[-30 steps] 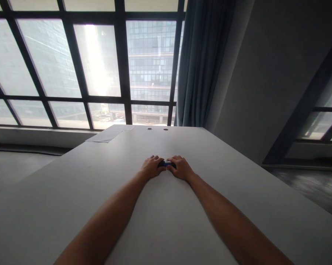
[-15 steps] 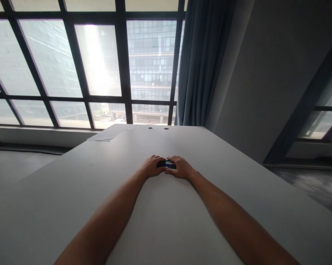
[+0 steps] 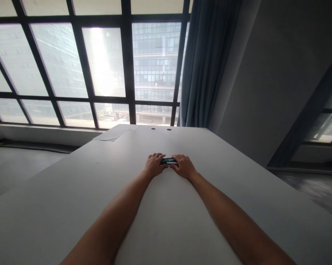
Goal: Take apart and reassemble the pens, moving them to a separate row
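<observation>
Both arms reach out over the white table (image 3: pixel 171 213). Between the hands lies a small bundle of pens (image 3: pixel 169 161), slim and dark with green and white parts. At its left end my left hand (image 3: pixel 155 164) is closed round the bundle, thumb on the near side and fingers over the far side. My right hand (image 3: pixel 184 165) grips the other end in the same way. Only a short middle stretch of the pens shows; both ends are hidden by the hands. Whether the bundle touches the tabletop I cannot tell.
A sheet of paper (image 3: pixel 108 136) lies at the table's far left edge. Two round dark holes, including the right one (image 3: pixel 169 129), sit near the far edge. Beyond are large windows (image 3: pixel 105 62) and a blue-grey curtain (image 3: pixel 200 66). A sloping wall (image 3: pixel 262 81) rises to the right.
The view has turned slightly left. The hands have shifted a little on the bundle, and green and white parts show between them where blue showed before.
</observation>
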Demonstrator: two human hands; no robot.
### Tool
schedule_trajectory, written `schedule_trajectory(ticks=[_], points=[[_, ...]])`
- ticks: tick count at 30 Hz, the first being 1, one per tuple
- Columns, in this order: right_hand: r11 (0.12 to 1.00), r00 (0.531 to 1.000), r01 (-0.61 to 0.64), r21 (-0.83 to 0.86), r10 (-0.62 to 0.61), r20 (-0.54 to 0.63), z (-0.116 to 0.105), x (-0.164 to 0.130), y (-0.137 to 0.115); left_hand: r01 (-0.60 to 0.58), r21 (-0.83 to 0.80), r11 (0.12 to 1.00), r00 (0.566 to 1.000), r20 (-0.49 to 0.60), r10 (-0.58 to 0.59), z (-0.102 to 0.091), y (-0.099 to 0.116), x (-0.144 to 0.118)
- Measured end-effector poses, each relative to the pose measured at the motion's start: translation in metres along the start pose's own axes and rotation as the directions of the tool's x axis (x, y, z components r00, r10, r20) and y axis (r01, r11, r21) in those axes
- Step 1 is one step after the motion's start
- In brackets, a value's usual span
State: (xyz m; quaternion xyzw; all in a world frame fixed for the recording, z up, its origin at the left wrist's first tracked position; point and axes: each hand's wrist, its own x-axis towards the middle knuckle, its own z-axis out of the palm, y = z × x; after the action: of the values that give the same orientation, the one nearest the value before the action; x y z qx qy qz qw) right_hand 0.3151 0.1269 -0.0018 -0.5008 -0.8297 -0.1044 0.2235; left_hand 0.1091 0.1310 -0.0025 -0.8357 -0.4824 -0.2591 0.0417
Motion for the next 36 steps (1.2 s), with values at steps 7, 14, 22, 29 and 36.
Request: schedule_trajectory(ticks=[7,14,22,29,36], points=[[0.99,0.997,-0.074,-0.122,0.069,-0.04,-0.01,-0.017,-0.018,0.209,0.093,0.974,0.977,-0.064,-0.203,-0.005,0.005,-0.018],[0.984,0.994,-0.109,-0.138,0.112,0.016,-0.032,-0.058,-0.042,0.233,0.13,0.964,0.972,-0.07,-0.226,-0.021,0.01,-0.054],[0.98,0.99,-0.119,-0.159,0.13,0.059,-0.035,-0.077,-0.053,0.166,0.08,0.983,0.979,0.11,-0.174,-0.036,0.022,-0.067],[0.979,0.975,-0.199,-0.053,0.203,0.092,-0.027,-0.075,-0.041,0.143,0.045,0.989,0.977,0.151,-0.148,-0.031,0.019,-0.06],[0.98,0.983,-0.182,0.087,0.18,0.027,-0.034,-0.085,-0.041,0.112,-0.002,0.994,0.989,0.096,-0.111,-0.04,0.029,-0.077]])
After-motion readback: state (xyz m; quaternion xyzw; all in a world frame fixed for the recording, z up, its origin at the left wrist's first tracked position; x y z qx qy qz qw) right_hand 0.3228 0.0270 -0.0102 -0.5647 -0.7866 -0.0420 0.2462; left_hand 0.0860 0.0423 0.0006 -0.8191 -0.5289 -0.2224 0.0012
